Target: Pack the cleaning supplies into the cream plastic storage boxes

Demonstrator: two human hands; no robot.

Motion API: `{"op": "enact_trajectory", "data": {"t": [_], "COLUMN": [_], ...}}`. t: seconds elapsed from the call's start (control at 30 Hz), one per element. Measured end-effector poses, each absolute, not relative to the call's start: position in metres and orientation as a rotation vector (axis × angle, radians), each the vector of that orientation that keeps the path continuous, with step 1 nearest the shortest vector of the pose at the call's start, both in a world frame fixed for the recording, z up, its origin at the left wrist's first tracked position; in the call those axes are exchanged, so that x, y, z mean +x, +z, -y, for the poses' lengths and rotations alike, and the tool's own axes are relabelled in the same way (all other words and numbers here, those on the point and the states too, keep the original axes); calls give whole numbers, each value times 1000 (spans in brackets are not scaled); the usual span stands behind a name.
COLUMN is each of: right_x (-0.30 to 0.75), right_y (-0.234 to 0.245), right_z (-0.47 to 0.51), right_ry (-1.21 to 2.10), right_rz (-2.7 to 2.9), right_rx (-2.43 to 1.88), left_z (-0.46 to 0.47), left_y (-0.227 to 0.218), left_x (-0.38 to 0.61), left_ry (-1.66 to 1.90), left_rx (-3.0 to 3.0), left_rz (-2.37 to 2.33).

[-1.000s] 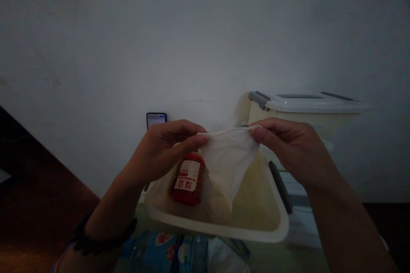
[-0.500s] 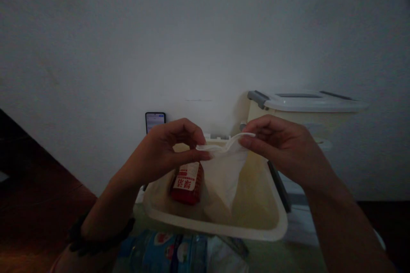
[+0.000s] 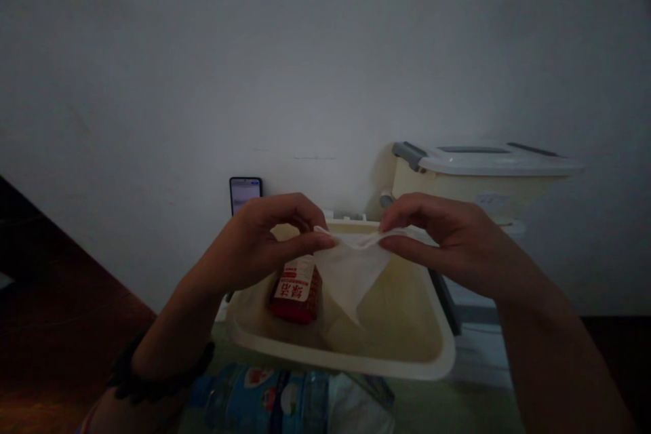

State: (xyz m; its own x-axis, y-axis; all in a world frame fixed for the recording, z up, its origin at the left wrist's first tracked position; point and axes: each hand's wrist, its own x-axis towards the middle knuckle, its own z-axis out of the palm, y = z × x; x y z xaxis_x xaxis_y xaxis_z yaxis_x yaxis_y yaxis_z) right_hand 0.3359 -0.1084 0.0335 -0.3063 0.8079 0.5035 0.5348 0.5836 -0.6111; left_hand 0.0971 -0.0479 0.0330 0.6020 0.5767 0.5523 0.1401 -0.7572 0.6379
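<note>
Between my two hands hangs a thin white cloth (image 3: 356, 274), with a banded top edge and a shape that tapers to a point below. My left hand (image 3: 277, 234) pinches one end of this edge between thumb and fingers. The other end is pinched in my right hand (image 3: 432, 234). Below it is an open cream storage bin (image 3: 336, 358) with a pale rim. A red bottle (image 3: 295, 291) with a white and red label, its print upside down to me, leans in the bin's left part, partly behind my left hand.
A phone (image 3: 245, 191) stands against the wall behind my left hand. To the right is a lidded bin (image 3: 508, 161) with grey latches. In front of the open bin lies a clear plastic bottle with a blue label (image 3: 264, 397), next to white material (image 3: 359, 407).
My right hand has shifted slightly down and left. The cloth's top edge, wavy and raised on the right before, now runs flatter and lower between my hands.
</note>
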Motion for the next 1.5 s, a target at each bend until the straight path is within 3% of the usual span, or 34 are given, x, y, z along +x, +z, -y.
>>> {"op": "enact_trajectory", "data": {"t": [0.33, 0.6, 0.93, 1.5], "right_x": [338, 340, 333, 332], "right_y": [32, 38, 41, 34], "right_z": [109, 113, 115, 103], "right_ry": [402, 361, 118, -299], "right_rz": [1878, 2255, 2287, 2218], "right_rx": [-1025, -912, -957, -889], "left_z": [49, 43, 48, 41], "left_y": [32, 26, 30, 35], "left_x": [100, 96, 94, 89], "left_ry": [1138, 1150, 912, 1034], "left_rx": [2217, 2206, 2440, 2763], "left_rz": [-606, -506, -405, -547]}}
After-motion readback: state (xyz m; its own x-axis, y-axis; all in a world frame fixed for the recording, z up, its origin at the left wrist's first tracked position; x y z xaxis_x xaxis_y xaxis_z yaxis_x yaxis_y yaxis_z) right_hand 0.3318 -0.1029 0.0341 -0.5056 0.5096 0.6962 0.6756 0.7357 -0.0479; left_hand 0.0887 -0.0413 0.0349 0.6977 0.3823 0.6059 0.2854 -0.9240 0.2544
